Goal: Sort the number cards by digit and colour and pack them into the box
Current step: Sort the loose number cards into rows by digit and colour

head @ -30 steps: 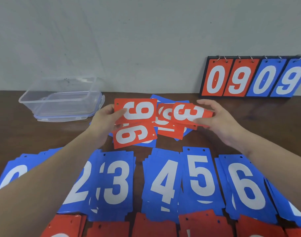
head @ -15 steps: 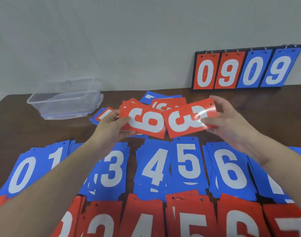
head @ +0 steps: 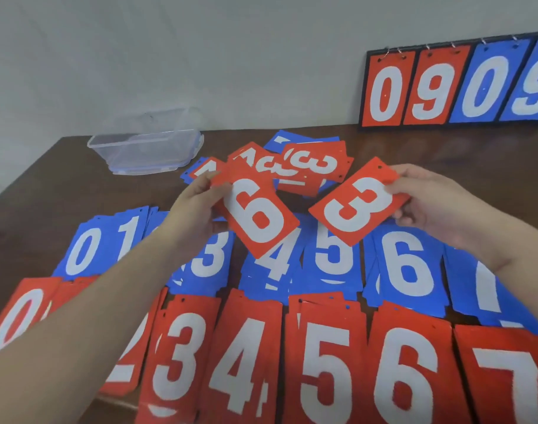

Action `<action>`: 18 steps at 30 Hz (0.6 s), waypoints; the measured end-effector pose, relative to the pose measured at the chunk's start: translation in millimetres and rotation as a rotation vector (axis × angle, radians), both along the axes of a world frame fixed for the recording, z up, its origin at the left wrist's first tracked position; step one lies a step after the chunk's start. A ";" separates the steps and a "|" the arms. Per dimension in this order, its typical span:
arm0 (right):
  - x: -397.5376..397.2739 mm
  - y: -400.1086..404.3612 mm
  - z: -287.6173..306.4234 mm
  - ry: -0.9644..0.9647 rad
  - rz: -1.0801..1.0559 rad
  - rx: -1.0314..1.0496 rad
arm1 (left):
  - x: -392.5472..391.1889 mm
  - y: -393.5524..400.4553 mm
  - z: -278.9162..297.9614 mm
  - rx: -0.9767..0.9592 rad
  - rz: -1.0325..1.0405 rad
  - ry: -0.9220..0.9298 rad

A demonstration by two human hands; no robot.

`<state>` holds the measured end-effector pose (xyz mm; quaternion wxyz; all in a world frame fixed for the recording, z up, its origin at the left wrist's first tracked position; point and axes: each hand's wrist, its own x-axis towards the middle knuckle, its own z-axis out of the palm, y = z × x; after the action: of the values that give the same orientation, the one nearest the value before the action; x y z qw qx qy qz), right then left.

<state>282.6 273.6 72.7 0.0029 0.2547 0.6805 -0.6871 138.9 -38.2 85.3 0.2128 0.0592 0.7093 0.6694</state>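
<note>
My left hand grips a red card with a 6, held tilted above the blue rows. My right hand pinches a red card with a 3 by its far end. Behind both cards lies a loose heap of unsorted red and blue cards. Blue piles run in a row from 0 to 6. Closer to me, red piles show 3, 4, 5, 6 and 7. The clear plastic box stands empty at the back left.
A black scoreboard stand showing 0 9 0 9 leans against the wall at the back right. The brown table has its left edge near the box. My forearms cover parts of the left piles.
Both hands lifted their red cards off the heap and drew them toward me, turning them more upright. The view dropped, bringing the red piles into sight.
</note>
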 end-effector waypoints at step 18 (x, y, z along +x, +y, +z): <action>-42.6 -126.7 -15.5 0.076 0.615 0.173 | 101.9 -114.4 7.3 0.002 0.413 -0.081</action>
<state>240.0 146.9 57.2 0.1636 0.0104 0.7810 -0.6026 240.8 -152.6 92.6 0.0994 -0.1141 0.6968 0.7011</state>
